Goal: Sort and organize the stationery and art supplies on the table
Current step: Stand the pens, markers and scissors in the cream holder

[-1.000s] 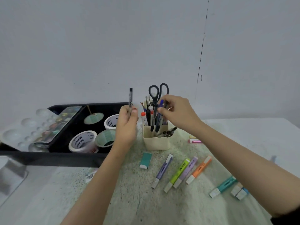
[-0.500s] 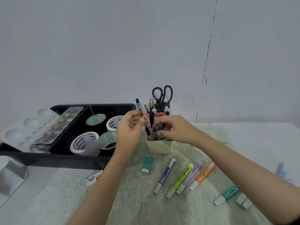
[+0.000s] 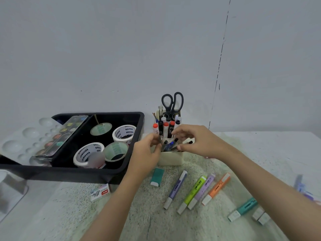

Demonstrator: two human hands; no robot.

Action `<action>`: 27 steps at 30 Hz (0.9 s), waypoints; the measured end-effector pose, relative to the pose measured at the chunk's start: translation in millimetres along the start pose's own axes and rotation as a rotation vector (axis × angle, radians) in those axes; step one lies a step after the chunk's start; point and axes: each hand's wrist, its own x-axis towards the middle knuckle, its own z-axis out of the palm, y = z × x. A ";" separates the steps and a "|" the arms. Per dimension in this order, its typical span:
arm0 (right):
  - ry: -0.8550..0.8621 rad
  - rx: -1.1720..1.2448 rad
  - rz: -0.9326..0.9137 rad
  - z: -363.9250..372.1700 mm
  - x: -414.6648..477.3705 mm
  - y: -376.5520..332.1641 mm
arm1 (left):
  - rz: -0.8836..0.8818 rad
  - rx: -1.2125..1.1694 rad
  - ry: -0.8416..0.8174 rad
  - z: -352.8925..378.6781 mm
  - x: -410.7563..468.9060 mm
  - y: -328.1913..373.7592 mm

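A cream pen holder (image 3: 171, 159) stands mid-table, filled with markers, brushes and black-handled scissors (image 3: 172, 103). My left hand (image 3: 147, 152) pinches a black pen (image 3: 160, 128) at the holder's left edge, the pen upright and partly inside. My right hand (image 3: 198, 141) curls over the holder's front compartment, its fingers and thumb around a few pens (image 3: 171, 145) leaning there. Several highlighters lie loose in front: blue-purple (image 3: 176, 188), green (image 3: 192, 193), lilac (image 3: 202, 190), orange (image 3: 217, 188) and teal (image 3: 243, 209).
A black tray (image 3: 69, 174) at left holds tape rolls (image 3: 88, 153), a watercolour set (image 3: 59, 136) and a clear mixing palette (image 3: 26, 136). A teal eraser (image 3: 157, 176), a staples box (image 3: 100, 192) and small caps (image 3: 261, 216) lie on the table.
My left hand has lowered the black pen from above into the holder. My right hand has pushed the blue pen down into the front compartment and stays over it.
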 end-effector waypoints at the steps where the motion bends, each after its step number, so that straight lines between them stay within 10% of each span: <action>1: 0.001 -0.010 0.004 -1.3 -1.8 1.2 | -0.020 0.023 -0.019 0.0 -1.0 -0.3; 27: 0.110 0.018 0.033 28.2 -1.6 22.2 | -0.042 -0.030 -0.286 -14.1 18.2 12.6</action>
